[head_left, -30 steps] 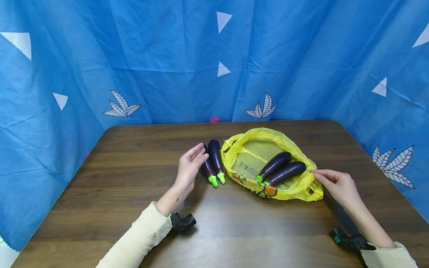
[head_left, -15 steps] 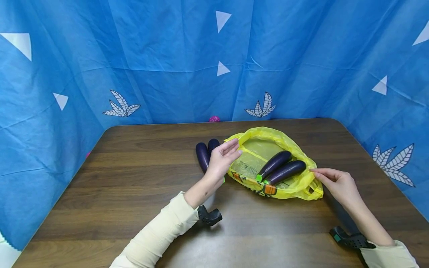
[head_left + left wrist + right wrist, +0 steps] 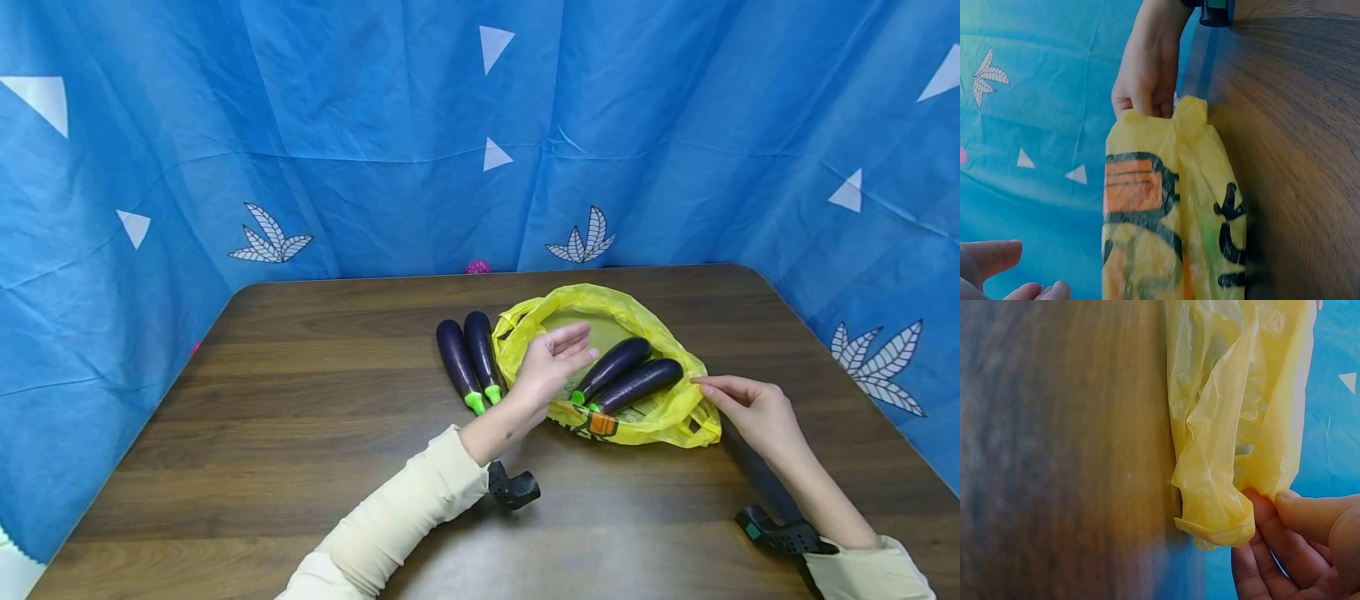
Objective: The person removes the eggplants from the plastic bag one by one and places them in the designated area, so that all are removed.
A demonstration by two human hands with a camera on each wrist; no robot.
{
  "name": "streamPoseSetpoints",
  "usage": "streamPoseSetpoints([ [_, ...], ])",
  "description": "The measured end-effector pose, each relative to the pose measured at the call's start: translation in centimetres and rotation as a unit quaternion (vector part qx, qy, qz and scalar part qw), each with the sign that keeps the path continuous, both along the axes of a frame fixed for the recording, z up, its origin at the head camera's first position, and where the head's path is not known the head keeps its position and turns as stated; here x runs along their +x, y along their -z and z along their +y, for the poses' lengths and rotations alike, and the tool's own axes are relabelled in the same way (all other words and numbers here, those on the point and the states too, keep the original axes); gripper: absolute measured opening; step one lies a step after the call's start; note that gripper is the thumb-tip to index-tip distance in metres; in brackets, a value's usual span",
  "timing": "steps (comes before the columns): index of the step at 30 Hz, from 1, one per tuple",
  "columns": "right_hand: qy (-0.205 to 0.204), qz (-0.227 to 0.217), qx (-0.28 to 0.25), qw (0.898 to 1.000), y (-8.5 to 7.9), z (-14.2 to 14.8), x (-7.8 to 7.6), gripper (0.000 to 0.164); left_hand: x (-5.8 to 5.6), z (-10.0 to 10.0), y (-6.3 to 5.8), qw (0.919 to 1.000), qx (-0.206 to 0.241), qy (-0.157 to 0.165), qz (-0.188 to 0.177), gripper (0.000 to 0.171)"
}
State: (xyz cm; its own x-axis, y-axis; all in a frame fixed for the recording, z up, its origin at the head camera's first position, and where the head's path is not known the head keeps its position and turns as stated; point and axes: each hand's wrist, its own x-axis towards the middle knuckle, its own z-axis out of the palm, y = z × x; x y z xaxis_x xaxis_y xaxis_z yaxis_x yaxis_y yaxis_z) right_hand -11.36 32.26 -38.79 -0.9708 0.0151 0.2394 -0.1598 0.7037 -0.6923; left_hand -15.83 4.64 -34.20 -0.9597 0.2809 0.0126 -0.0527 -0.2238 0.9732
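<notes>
A yellow plastic bag [image 3: 660, 431] lies with its mouth spread wide on the table. Inside it are two dark purple eggplants [image 3: 613, 367] with green stems, side by side. My right hand [image 3: 761, 417] pinches the bag's right rim between thumb and fingers; the right wrist view shows this hand [image 3: 1310, 544] at the crumpled yellow plastic [image 3: 1216, 456]. Above the bag's left part hovers my left hand [image 3: 551, 362], fingers extended and holding nothing. Two more eggplants [image 3: 456, 358] lie on the table just left of the bag, one stem end close to my left forearm.
The brown wooden table [image 3: 300, 417] reaches back to a blue patterned curtain [image 3: 375, 167] hanging behind and at both sides. Each wrist carries a black camera mount, one [image 3: 513, 487] below the left hand and another [image 3: 783, 533] at the right.
My left hand has moved rightward from beside the two loose eggplants to over the bag, uncovering them. My right hand keeps its pinch on the rim, and the eggplants stay where they were.
</notes>
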Motion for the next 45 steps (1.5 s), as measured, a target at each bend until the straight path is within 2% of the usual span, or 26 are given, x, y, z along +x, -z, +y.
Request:
streamPoseSetpoints([
  [4,0.001,-0.002,0.001,1.000,0.0,0.1,0.0,0.031,-0.1,1.1,0.2,0.9998,0.005,0.010,-0.014,0.043],
  [9,0.004,-0.005,0.000,1.000,0.0,0.0,0.0,0.031,-0.2,2.1,0.7,0.9994,0.012,0.030,-0.013,0.043],
  [12,-0.001,-0.004,-0.004,1.000,0.1,0.0,-0.1,0.030,-0.5,2.6,1.1,0.9995,0.004,0.028,-0.013,0.043],
  [24,-0.011,0.000,-0.005,1.000,0.2,-0.2,-0.2,0.026,-1.5,3.5,3.1,0.9972,-0.072,0.017,0.003,0.045],
  [35,-0.007,0.001,-0.004,1.000,0.1,-0.1,-0.1,0.028,-1.7,3.4,3.4,0.9870,-0.155,-0.019,0.035,0.047],
  [45,-0.008,0.004,-0.004,1.000,0.1,-0.1,0.0,0.029,-2.0,3.5,4.1,0.9788,-0.202,-0.003,0.033,0.052],
])
